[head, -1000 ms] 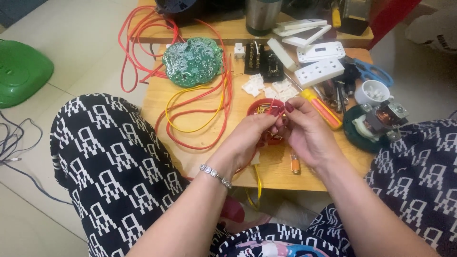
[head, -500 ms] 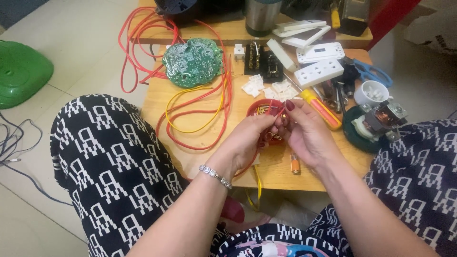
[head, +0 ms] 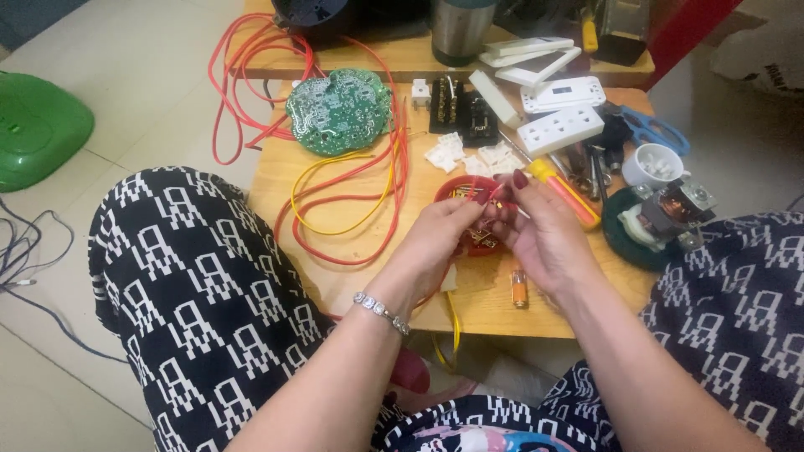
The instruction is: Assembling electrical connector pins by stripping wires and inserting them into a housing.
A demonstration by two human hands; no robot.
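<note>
Left hand (head: 440, 230) and right hand (head: 536, 230) pinch a thin red wire (head: 496, 194) over the red dish (head: 469, 238); circuit board (head: 337, 110) lies untouched.

- The bare wooden desk (head: 368, 276) is free only in front of the hands, near its front edge.
- Looped red and yellow wires (head: 352, 201) block the left side.
- The yellow-handled screwdriver (head: 565, 191) and the round black motor part (head: 662, 222) crowd the right.

Both forearms reach forward over the lap, converging. The left hand (head: 440, 230) and right hand (head: 544, 234) meet fingertip to fingertip, fingers curled in a pinch, a bracelet on the left wrist.
</note>
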